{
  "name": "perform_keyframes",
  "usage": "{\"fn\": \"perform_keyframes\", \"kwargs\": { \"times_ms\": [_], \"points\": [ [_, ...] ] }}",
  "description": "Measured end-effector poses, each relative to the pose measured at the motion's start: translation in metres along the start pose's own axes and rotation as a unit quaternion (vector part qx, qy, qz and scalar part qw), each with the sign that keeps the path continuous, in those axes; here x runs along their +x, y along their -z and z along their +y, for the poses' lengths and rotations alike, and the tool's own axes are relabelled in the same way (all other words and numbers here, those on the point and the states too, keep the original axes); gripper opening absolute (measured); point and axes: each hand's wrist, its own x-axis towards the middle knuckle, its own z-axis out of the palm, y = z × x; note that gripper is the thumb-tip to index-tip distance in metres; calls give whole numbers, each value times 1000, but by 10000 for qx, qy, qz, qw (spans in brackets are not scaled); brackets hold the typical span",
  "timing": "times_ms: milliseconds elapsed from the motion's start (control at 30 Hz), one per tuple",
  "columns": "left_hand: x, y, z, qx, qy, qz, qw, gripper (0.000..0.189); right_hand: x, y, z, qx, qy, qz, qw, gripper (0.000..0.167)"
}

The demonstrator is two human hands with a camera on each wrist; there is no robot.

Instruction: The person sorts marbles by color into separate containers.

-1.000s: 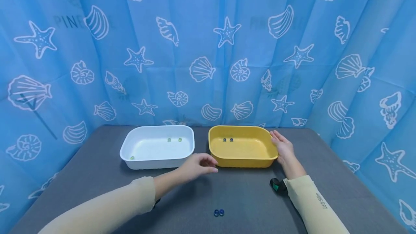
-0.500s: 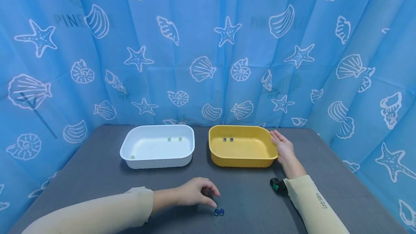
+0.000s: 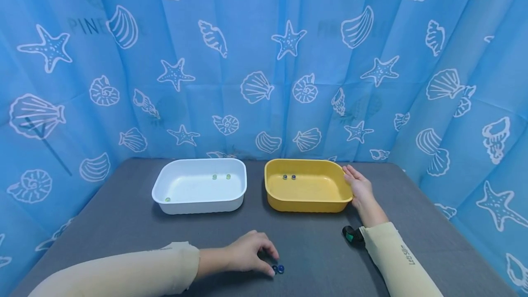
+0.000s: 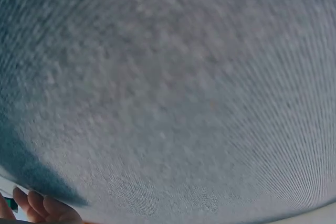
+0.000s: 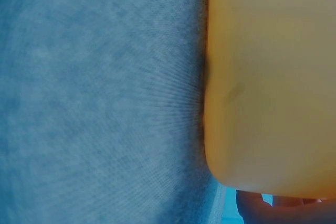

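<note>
My left hand (image 3: 251, 253) is low over the table at the front, thumb and index finger curved and apart. Its thumb tip is right at the left one of two dark blue marbles (image 3: 281, 269), which sit side by side and are partly covered by that hand. In the left wrist view, only some fingers (image 4: 39, 205) show at the lower left corner. My right hand (image 3: 360, 188) rests against the right end of a yellow basin (image 3: 307, 206), fingers fairly straight along its side. Two more dark blue marbles (image 3: 294, 177) lie inside that basin.
Left of the yellow basin stands a white basin (image 3: 198, 207) holding three pale green marbles (image 3: 228, 177). A black strap with a green patch (image 3: 352, 236) is by the right wrist. A blue shell-print curtain (image 3: 264, 81) hangs behind the grey table (image 3: 313, 242).
My left hand has come from beside the basins down to the two blue marbles at the front, its thumb now overlapping the left one. My right hand stays at the yellow basin.
</note>
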Motion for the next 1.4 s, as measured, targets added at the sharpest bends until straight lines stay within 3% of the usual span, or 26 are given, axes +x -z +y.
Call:
{"fn": "perform_keyframes", "kwargs": {
  "times_ms": [333, 733, 1000, 1167, 1400],
  "points": [
    [2, -3, 1, 123, 403, -126, 9990, 16, 4, 0, 2, -29, 86, 26, 10000, 51],
    [1, -6, 4, 509, 436, -66, 9977, 13, 4, 0, 3, -168, 108, 3, 9998, 50],
    [3, -4, -1, 275, 351, -29, 9990, 10, 4, 1, 1, -125, 117, -4, 9999, 50],
    [2, 3, -1, 203, 340, 149, 9991, 9, 4, 1, 2, -138, 75, 9, 9999, 50],
    [3, 18, 11, -96, 240, 671, 9974, 12, 2, 2, 2, -142, 87, -24, 9999, 51]
  ]
}}
